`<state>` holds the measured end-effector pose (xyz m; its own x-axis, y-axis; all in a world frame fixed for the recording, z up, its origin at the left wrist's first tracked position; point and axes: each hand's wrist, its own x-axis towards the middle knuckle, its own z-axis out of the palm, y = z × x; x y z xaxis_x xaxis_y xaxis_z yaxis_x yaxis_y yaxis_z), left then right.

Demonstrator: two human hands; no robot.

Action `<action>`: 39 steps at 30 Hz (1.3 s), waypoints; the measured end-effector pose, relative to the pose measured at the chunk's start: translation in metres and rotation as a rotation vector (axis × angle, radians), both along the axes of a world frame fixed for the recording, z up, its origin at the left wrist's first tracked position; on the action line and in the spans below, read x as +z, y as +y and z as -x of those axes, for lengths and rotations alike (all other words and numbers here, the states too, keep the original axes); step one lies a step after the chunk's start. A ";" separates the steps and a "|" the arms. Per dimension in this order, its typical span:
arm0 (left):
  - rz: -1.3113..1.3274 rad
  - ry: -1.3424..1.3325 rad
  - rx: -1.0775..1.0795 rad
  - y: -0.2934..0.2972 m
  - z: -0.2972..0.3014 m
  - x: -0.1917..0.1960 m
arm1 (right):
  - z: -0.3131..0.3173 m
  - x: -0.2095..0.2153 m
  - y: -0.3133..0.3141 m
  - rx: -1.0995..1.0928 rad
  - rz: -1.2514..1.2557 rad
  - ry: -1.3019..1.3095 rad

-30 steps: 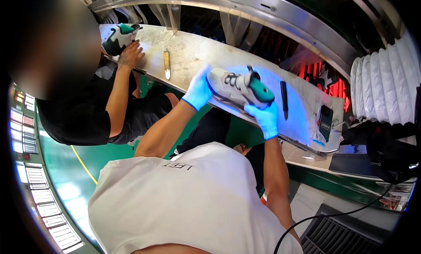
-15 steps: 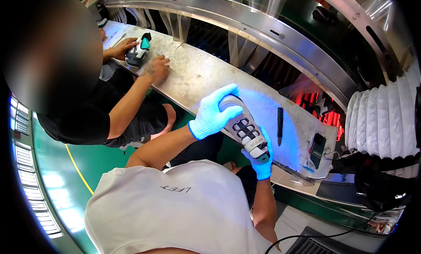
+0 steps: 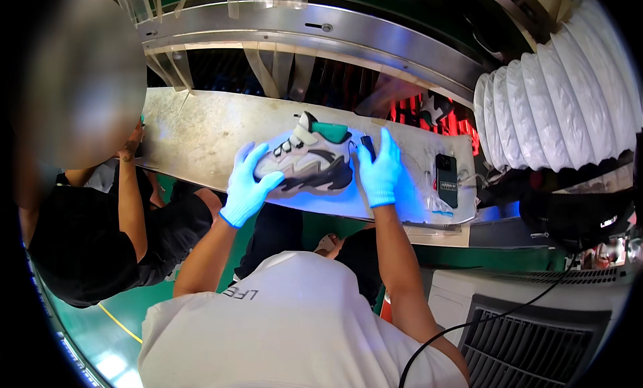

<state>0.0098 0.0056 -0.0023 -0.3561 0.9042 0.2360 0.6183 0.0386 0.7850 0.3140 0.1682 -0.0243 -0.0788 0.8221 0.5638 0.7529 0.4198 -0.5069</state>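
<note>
Sneaker (image 3: 309, 161) in white, grey and black with a green collar is between my two hands, lying on its side on the worn metal workbench (image 3: 194, 130), right in the pool of blue light. My left hand (image 3: 248, 183), in a light blue glove, is curled around the toe end, fingers half closed on the upper. My right hand (image 3: 379, 170), gloved the same, is pressed flat and mostly open against the heel end, so the shoe is held from both sides but not lifted; it seems to rest on the bench surface.

I judge the shoe is under checking now, with its side turned up to me. I cannot see any mark or defect on it from here, and the sole is turned away, so that part is not yet looked at in this position. A dark pen-like tool (image 3: 368, 147) lies just behind my right fingers, untouched. A black phone (image 3: 447, 180) lies further right. Another person's arm (image 3: 130, 187) rests at the far left of the bench, well apart from my shoe.
</note>
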 end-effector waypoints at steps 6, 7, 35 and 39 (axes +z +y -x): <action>0.161 0.450 -0.257 0.036 -0.005 0.073 | -0.014 -0.012 -0.001 0.019 0.422 -0.001; 0.187 0.500 -0.284 0.043 -0.008 0.075 | -0.022 -0.021 -0.006 0.039 0.459 0.074; 0.418 0.193 -0.350 0.093 0.005 0.070 | -0.020 -0.008 -0.056 0.299 0.600 0.085; 0.452 0.144 -0.305 0.089 0.002 0.073 | -0.049 0.010 -0.035 0.058 0.692 -0.234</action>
<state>0.0082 0.0946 0.0711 -0.0552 0.9837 -0.1714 0.7539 0.1536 0.6388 0.3627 0.1332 -0.0141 -0.1881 0.9749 -0.1195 0.8599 0.1047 -0.4996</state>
